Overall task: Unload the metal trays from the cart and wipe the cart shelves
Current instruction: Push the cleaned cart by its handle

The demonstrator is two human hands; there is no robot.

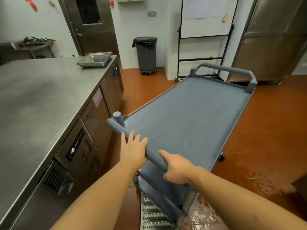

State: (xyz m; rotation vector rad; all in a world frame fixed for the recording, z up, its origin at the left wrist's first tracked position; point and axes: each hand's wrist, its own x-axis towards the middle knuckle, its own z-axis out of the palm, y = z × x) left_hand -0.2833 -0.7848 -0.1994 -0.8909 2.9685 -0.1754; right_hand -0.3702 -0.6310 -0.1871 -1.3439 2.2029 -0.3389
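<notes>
Head view looked down on the grey cart (187,123), which stood just ahead of both hands, angled away to the right, and its top shelf (191,113) lay bare beyond the fingers. The right hand (177,168) gripped the ribbed near handle (154,155), fingers curled under the bar and thumb laid along its top. The left hand (134,150) rested on the same bar just to the left of the right hand, its fingers fairly straight, slightly spread and draped over the handle. Below both wrists part of a lower shelf (149,173) showed, and the far handle (224,68) rose at the opposite end, well beyond the hands. The metal trays (94,59) sat stacked on the far corner of the steel counter (41,97), well ahead and left of the left hand, apart from the cart. The counter ran along the left of the left arm, with cabinet fronts beneath it. A perforated floor grate (152,213) lay between the forearms, under the cart's near end. Farther ahead of the hands stood a lined grey bin (146,53) against the wall, a whiteboard (204,22) on a black stand to its right, and a steel door (93,25) to its left. The red floor (265,130) looked wet to the right of the right arm
</notes>
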